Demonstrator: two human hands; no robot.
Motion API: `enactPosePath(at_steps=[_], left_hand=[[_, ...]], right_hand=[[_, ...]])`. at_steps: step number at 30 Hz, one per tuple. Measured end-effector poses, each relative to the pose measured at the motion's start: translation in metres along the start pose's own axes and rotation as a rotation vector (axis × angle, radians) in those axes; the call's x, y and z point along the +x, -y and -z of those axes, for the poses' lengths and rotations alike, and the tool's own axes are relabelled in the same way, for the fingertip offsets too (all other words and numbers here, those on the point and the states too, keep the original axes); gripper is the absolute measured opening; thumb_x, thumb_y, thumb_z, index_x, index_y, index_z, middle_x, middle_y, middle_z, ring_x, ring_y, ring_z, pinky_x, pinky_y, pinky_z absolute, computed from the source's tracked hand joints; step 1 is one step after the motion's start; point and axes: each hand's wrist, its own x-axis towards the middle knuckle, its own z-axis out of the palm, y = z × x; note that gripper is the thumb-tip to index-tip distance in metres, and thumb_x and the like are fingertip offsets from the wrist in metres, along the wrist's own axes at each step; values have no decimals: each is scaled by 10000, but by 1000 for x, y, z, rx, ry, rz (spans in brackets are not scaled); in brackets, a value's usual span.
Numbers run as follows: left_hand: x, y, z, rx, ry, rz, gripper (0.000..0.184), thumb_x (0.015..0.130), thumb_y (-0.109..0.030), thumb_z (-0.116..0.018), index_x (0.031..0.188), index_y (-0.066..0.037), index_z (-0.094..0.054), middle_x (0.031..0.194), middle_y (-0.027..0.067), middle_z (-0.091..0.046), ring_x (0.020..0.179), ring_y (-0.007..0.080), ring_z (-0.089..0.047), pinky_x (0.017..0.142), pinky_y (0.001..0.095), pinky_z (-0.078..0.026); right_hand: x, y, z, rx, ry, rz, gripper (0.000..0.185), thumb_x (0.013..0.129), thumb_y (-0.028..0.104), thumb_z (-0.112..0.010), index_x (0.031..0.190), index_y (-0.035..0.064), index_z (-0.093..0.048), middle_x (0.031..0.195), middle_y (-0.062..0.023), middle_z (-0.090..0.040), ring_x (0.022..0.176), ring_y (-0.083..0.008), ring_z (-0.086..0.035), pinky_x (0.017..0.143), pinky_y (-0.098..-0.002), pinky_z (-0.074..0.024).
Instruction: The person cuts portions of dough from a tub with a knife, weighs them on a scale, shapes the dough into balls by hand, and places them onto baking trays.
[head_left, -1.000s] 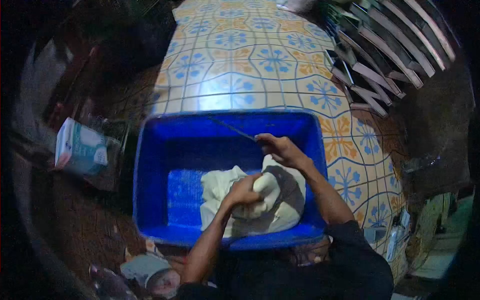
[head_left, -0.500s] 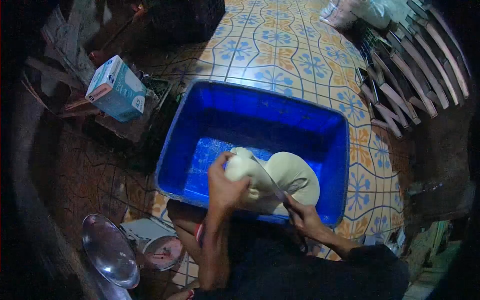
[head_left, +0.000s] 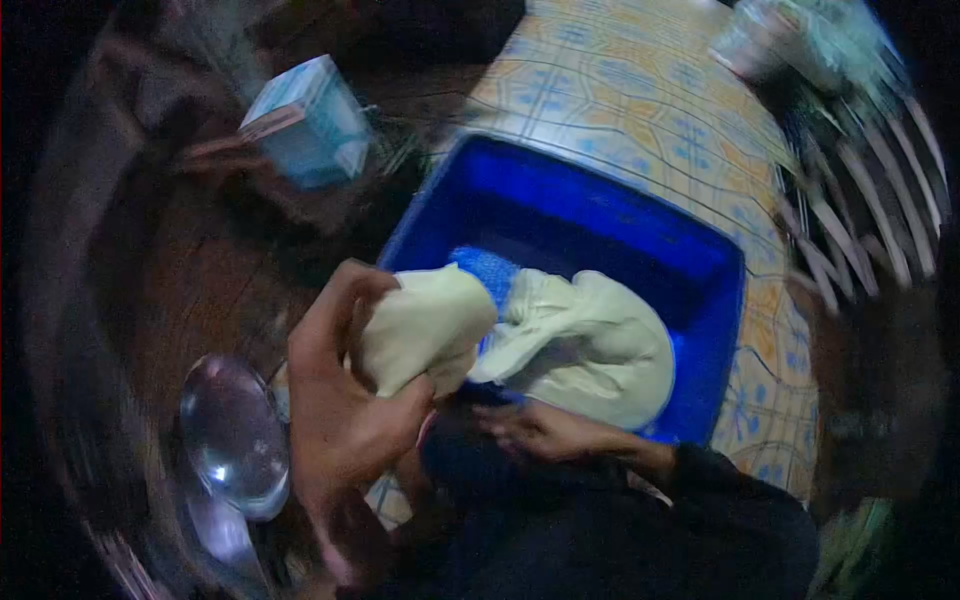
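Observation:
My left hand (head_left: 360,410) is wrapped round a large, pale lump of dough (head_left: 425,325), lifted at the left side of the blue plastic tub (head_left: 725,330). A bigger mass of dough (head_left: 620,350) rests inside the tub, with a torn-looking, uneven face toward the lump. At the near edge of the tub, my right hand (head_left: 550,430) is closed, low beside the dough mass. It held a knife a moment ago; the blade is blurred and hardly shows now against the dark clothing.
A shiny metal bowl (head_left: 235,440) sits at the lower left. Beyond the tub's left corner is a blue and white carton (head_left: 315,125). Wooden slats (head_left: 870,200) are stacked at the right, on the patterned tile floor (head_left: 640,110).
The dough has been parted: my left hand has carried a lump leftward, away from the larger mass. My right hand has drawn back toward me. The view has swung left and blurred.

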Motion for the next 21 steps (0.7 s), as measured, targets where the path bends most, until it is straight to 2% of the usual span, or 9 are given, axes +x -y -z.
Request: enactPosePath(at_steps=[2, 4, 5, 7, 9, 12, 15, 18, 21], left_hand=[[-10, -9, 40, 96, -101, 86, 527, 501, 58, -564, 1016, -35, -498, 894, 67, -562, 926, 179, -562, 854, 290, -433], [-28, -18, 83, 419, -99, -220, 511, 522, 59, -579, 1019, -35, -505, 895, 81, -582, 920, 183, -573, 849, 274, -432], [-38, -18, 104, 453, -180, -167, 511, 522, 59, -579, 1019, -35, -505, 895, 81, -582, 920, 183, -573, 849, 274, -432], [-58, -21, 134, 696, -205, -208, 475, 530, 39, -614, 990, -23, -514, 896, 103, -597, 903, 176, -579, 843, 261, -434], [-69, -9, 165, 794, -236, -141, 463, 532, 29, -630, 980, -15, -519, 894, 111, -596, 904, 170, -583, 835, 262, -441], [-84, 27, 201, 750, -269, -3, 409, 602, -139, -729, 961, -15, -579, 896, 187, -638, 798, 301, -659, 673, 347, -507], [-107, 95, 230, 893, -393, -20, 510, 562, -58, -716, 1047, -11, -568, 935, 139, -612, 910, 191, -606, 787, 316, -481], [-135, 142, 239, 892, -499, 207, 720, 544, -335, -804, 1177, -94, -561, 1078, 114, -580, 1124, 321, -521, 1015, 684, -140], [-154, 160, 223, 831, -548, 328, 827, 482, -420, -840, 1191, -111, -548, 1200, 148, -493, 1187, 357, -452, 1022, 682, -157]], right_hand=[[-11, -18, -26, -32, 918, 5, 411, 993, 267, -397, 1276, -15, -490, 764, -91, -607, 664, -136, -529, 595, -325, -441], [-16, -32, -46, 42, 1014, 125, 424, 975, 246, -443, 1317, -5, -455, 759, -89, -590, 680, -131, -529, 618, -323, -449], [-2, -31, -39, 26, 1115, 121, 424, 975, 246, -443, 1317, -5, -455, 759, -89, -590, 680, -131, -529, 618, -323, -449], [16, -25, -34, -352, 333, 152, 416, 933, 132, -485, 1330, 12, -454, 754, -59, -567, 659, -109, -508, 615, -295, -446], [43, 3, -32, -402, 102, -64, 451, 875, 16, -481, 1325, 27, -472, 758, -21, -541, 636, -85, -471, 602, -260, -430], [70, -8, -24, -424, 31, 30, 484, 852, -28, -447, 1332, 32, -468, 795, 4, -553, 640, -70, -455, 594, -232, -412], [91, -22, -34, -419, -84, 138, 467, 884, 12, -467, 1350, 17, -437, 808, 14, -553, 644, -62, -443, 593, -224, -407], [101, -34, -50, -318, -132, 200, 450, 911, 58, -490, 1354, 15, -427, 812, 21, -556, 643, -48, -433, 592, -213, -403], [99, -31, -64, -264, -130, 102, 416, 923, 49, -461, 1336, 5, -442, 876, -38, -606, 640, -65, -470, 588, -242, -435]])
